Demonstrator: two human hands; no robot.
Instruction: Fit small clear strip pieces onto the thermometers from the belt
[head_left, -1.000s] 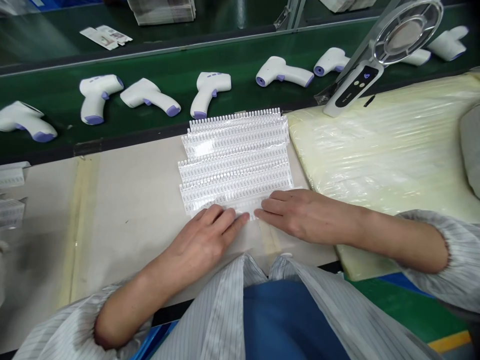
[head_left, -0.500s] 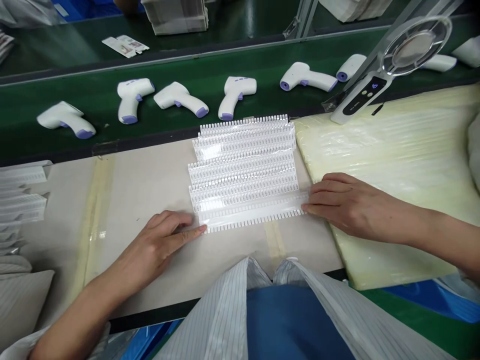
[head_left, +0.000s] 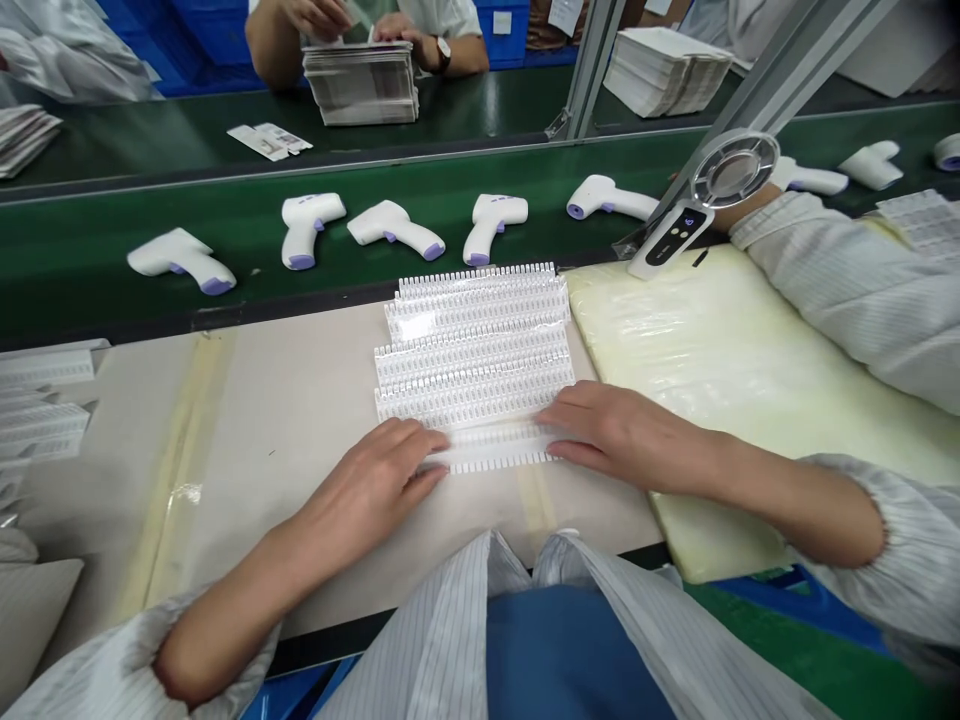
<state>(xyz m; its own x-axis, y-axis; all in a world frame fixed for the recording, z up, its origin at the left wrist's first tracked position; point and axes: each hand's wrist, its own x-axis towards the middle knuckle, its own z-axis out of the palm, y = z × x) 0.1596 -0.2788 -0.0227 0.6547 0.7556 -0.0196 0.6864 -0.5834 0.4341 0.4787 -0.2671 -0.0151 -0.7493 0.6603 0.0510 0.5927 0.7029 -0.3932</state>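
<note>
Several clear plastic strips of small white parts (head_left: 474,345) lie overlapped on the beige work table (head_left: 285,400). My left hand (head_left: 379,485) lies flat with fingers stretched out on the left end of the nearest strip (head_left: 495,447). My right hand (head_left: 611,432) presses flat on that strip's right end, fingers extended. Both hands rest on top of the strip without gripping it.
White and purple thermometer guns (head_left: 390,225) lie along the green conveyor belt (head_left: 90,240) behind the table. A yellow foam pad (head_left: 720,350) lies to the right, with a small white fan (head_left: 701,200) at its back edge. A co-worker's sleeve (head_left: 855,285) reaches in at right. Another person's hands (head_left: 330,18) handle a paper stack (head_left: 361,82) across the belt.
My hands have slid inward from the ends of the nearest strip toward its middle. The view has tilted up, showing people across the belt and a sleeve at right.
</note>
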